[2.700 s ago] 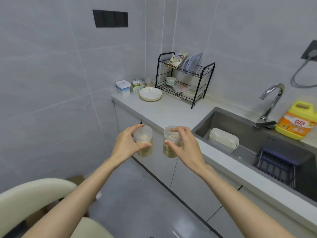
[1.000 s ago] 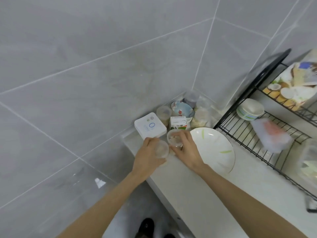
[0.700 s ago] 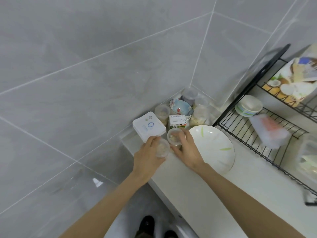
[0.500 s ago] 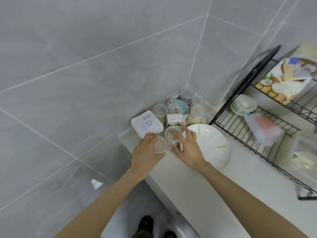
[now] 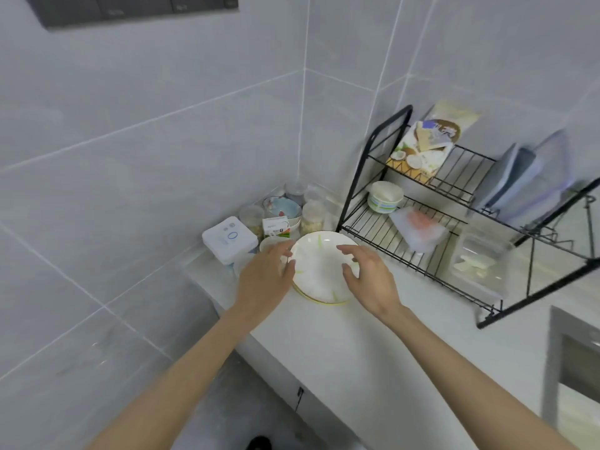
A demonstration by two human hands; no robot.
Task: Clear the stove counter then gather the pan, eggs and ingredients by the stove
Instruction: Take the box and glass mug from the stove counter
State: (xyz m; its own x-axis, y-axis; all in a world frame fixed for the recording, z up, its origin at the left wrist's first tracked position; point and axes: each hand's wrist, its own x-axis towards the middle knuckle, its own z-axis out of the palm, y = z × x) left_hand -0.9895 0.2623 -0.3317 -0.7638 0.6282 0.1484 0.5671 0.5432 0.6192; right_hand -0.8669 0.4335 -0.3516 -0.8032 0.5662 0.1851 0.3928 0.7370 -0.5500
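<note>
My left hand [image 5: 264,276] and my right hand [image 5: 368,276] hover with loosely spread fingers on either side of a white plate [image 5: 319,271] with green marks, on the counter [image 5: 341,332] near the corner. Neither hand holds anything. One small clear jar [image 5: 271,244] with a pale lid stands just beyond my left fingers; a second jar is mostly hidden behind my left hand. More clear jars [image 5: 312,216], a small carton [image 5: 276,226] and a patterned bowl [image 5: 281,206] crowd the corner behind them.
A white lidded box [image 5: 229,239] sits at the counter's left end. A black two-tier wire rack [image 5: 461,222] holding bowls, bags and boards fills the right. A sink edge [image 5: 565,358] shows at far right. Tiled walls close the corner.
Both hands have let go of the two small jars, which now stand by the white box. The hands have drawn back and spread over the white plate.
</note>
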